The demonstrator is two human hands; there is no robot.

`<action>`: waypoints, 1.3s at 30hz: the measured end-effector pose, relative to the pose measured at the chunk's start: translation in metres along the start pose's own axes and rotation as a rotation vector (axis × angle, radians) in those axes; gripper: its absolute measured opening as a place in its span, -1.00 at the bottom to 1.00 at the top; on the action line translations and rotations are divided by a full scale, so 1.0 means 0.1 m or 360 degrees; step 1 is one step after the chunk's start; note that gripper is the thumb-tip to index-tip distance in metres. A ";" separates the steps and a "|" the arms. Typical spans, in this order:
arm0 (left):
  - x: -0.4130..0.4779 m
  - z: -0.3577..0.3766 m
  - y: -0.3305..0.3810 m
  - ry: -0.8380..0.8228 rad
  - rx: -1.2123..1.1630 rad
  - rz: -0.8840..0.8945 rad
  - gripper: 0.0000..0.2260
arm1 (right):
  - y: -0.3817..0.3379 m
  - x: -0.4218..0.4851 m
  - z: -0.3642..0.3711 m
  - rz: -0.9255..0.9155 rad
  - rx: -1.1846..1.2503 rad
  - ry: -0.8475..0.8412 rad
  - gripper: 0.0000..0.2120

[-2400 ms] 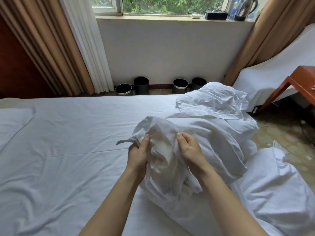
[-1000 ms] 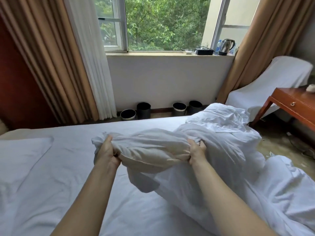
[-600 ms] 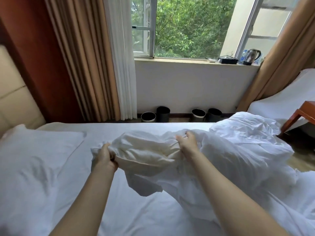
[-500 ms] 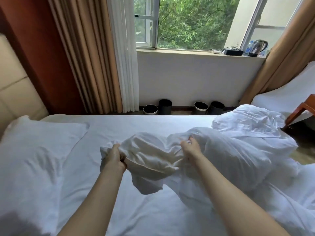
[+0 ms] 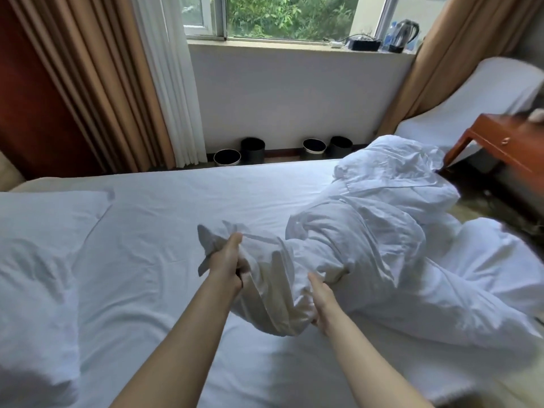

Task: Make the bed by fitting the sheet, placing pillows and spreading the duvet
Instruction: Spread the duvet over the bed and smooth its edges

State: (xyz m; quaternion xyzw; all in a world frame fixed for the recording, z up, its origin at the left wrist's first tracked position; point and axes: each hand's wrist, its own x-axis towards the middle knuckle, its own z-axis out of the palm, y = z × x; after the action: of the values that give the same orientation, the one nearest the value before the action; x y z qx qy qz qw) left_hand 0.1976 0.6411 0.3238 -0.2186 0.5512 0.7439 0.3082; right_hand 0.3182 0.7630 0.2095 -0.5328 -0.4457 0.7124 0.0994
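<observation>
Head view shows no readable writing or brand anywhere. White duvet (image 5: 368,240), crumpled and heaped, lies on the right half of the bed, one bunched end lifted off the fitted white sheet (image 5: 164,231). Left hand (image 5: 226,262) is closed around the twisted corner of that end; right hand (image 5: 322,304) clutches the lower fold just beside it. White pillow (image 5: 38,260) rests at left. Beyond stand four dark bins (image 5: 253,150) under the window, brown curtains (image 5: 97,83), a kettle (image 5: 404,35) on the sill.
</observation>
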 end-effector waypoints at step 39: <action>-0.20 -0.59 -0.31 -0.0318 0.0771 0.0406 -0.85 | -0.31 -0.72 0.13 -0.1478 -0.0895 -0.0574 -0.64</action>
State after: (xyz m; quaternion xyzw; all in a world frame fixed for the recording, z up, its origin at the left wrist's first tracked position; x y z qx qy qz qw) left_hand 0.2326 0.5869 0.2988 0.0068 0.7027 0.6413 0.3081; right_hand 0.3265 0.7296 0.2810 -0.1569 -0.8154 0.5278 0.1789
